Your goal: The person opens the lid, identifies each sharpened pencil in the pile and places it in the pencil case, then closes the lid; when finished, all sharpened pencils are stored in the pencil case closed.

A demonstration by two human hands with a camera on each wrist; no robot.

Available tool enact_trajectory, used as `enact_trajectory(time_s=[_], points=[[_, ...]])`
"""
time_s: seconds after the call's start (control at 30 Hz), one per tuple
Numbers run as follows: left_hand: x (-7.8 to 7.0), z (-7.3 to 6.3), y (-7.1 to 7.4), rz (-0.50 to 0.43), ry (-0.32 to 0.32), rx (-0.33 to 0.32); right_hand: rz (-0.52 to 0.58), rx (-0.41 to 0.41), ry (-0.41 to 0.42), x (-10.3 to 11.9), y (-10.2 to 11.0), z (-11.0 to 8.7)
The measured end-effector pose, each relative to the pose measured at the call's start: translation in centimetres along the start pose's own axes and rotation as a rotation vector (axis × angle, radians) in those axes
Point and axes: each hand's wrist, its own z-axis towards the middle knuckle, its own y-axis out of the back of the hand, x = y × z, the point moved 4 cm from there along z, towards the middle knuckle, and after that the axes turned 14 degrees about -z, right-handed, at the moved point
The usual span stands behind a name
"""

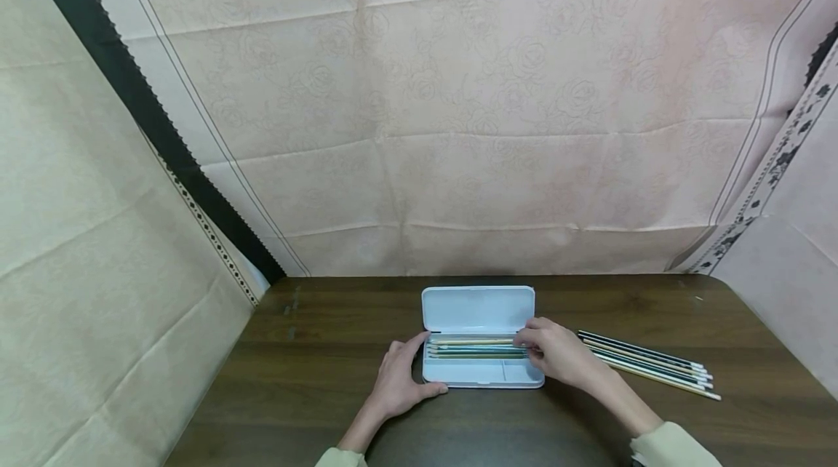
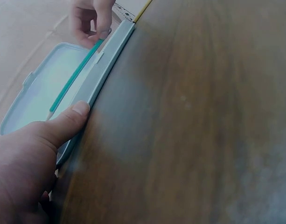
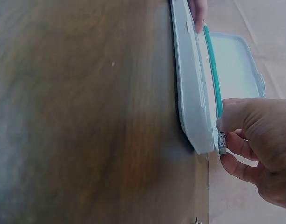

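Note:
A light blue pencil case (image 1: pixel 481 308) lies open on the table, its lid tilted back. Several pencils (image 1: pixel 468 342) lie side by side in its rear compartment. My left hand (image 1: pixel 398 381) holds the case's left end, thumb on the front edge and the other fingers round the far side. Near its eraser end, a green pencil (image 3: pixel 212 65) is pinched between the thumb and fingers of my right hand (image 1: pixel 556 352). That pencil (image 2: pixel 73 81) runs lengthwise above the case, tip towards my left hand.
To the right of the case, several loose pencils (image 1: pixel 648 365) lie in a slanted row on the brown wooden table (image 1: pixel 314 409). Patterned cloth (image 1: pixel 458 125) hangs at the back, with more cloth at both sides.

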Motion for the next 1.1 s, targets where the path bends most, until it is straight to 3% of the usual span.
enact_trajectory(time_s=[0.4,0.63,0.83,1.1], points=[[0.1,0.1,-0.1,0.007,0.011,0.007,0.022,0.021,0.035,1.0,-1.1,1.0],[0.0,0.0,0.0,0.005,0.008,0.001,0.034,0.046,-0.004,0.8,-1.0,0.3],[0.0,0.0,-0.1,0.013,-0.010,-0.004,0.004,-0.062,-0.046,-1.2,0.5,-2.0],[0.0,0.0,0.0,0.018,-0.021,-0.004,-0.052,-0.280,-0.041,-5.8,2.7,-7.6]])
